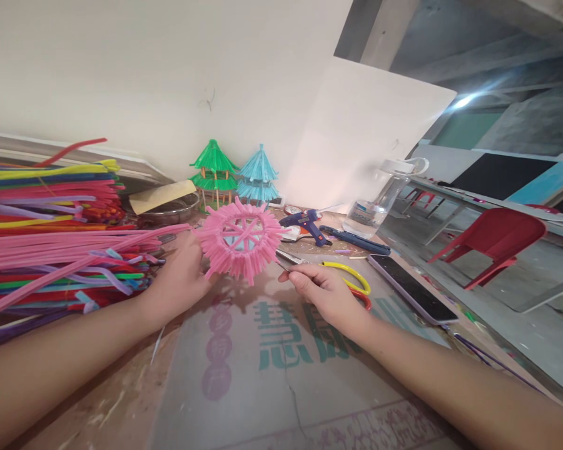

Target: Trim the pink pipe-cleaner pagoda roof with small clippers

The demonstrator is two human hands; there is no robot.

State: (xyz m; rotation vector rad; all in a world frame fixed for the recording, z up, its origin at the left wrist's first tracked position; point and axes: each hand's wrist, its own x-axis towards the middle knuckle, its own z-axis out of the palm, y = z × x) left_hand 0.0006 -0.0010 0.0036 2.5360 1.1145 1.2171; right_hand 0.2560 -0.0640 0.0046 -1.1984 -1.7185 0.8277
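**Pink pipe-cleaner wheel in progress**

Cardboard sheet (281,387) covers the bench's near edge. Left hand (181,278) grips the pink wheel (240,240) just above mid-bench; right hand (326,290) is closed around scissors (351,278). Pipe cleaners (51,231) piled along the left edge.

This is a craft workshop, a plain working room rather than a home. The worn worktop covered with printed cardboard (281,369) shows it. Left of the cardboard lies a big heap of long fuzzy pipe cleaners in many colours (51,231). Behind it stand two finished little pagoda models, one green (213,169) and one light blue (258,175). To the right of those lie a blue hot-glue gun (307,224) and yellow-handled scissors (347,275). Further right stand red plastic chairs (495,240) on a bare concrete floor.
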